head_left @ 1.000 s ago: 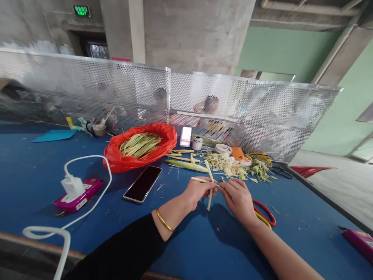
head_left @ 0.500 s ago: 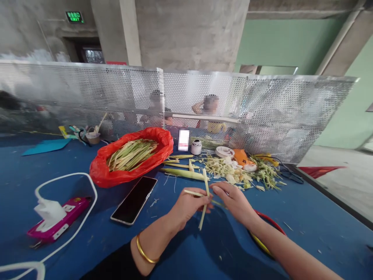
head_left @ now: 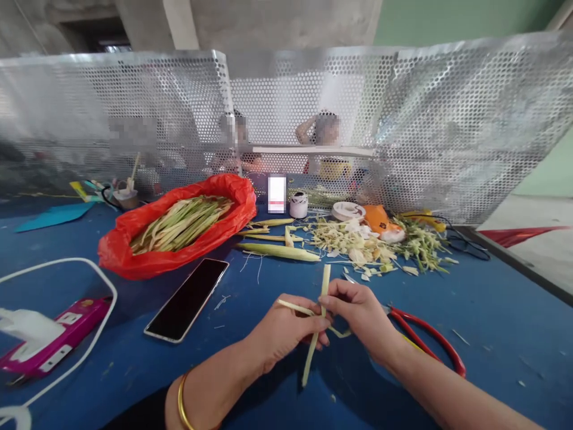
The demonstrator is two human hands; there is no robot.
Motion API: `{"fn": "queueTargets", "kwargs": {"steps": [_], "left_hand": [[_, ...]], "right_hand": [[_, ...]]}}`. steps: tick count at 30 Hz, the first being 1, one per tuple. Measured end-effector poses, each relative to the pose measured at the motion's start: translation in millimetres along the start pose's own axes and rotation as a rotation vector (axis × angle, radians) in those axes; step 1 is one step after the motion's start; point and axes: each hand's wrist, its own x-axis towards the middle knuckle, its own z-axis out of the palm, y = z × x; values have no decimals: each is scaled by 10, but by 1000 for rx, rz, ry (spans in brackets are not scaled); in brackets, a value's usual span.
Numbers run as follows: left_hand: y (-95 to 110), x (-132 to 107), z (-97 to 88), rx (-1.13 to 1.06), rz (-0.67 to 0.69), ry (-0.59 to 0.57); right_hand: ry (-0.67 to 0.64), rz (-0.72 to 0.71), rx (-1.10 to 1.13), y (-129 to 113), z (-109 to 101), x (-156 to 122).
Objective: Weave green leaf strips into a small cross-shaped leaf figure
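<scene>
Pale green plant strips [head_left: 326,279] cross each other between my hands above the blue table. My left hand [head_left: 290,325] pinches them where they cross, thumb on top. One strip points up and down; another runs sideways, its free end over the left index finger and a bent end showing toward the right. My right hand [head_left: 353,307] closes thumb and fingers on the upright strip just above the crossing. Beneath my right forearm lie red-handled scissors [head_left: 441,340], partly covered by the hand and arm.
A red plastic bag [head_left: 116,239] of long leaf strips stands left of a phone [head_left: 188,301]. A power strip [head_left: 58,340] with a white cable lies further left. Plant scraps [head_left: 353,248], a tape roll [head_left: 348,211] and a jar [head_left: 298,205] sit before a perforated metal screen [head_left: 179,107]; people are behind it.
My right hand has come in and taken hold of the upright strip, where it was beside it before. The view has tilted down, and more of the scissors shows.
</scene>
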Motion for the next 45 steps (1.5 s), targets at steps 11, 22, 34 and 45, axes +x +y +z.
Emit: {"fn": "queueTargets", "kwargs": {"steps": [11,22,34,45], "left_hand": [[-36,82,-133,-263,83,160],[50,24,-190,-471,221,-221],[3,91,-138,-94,186,146],[-57,137,-125,-173,192,253]], "right_hand": [[372,-503,-650,-60,-129,-22],[219,-424,-667,74,-62,-3],[109,-660,-827,72,-31,-77],[75,-369,-581,83,8,-72]]}}
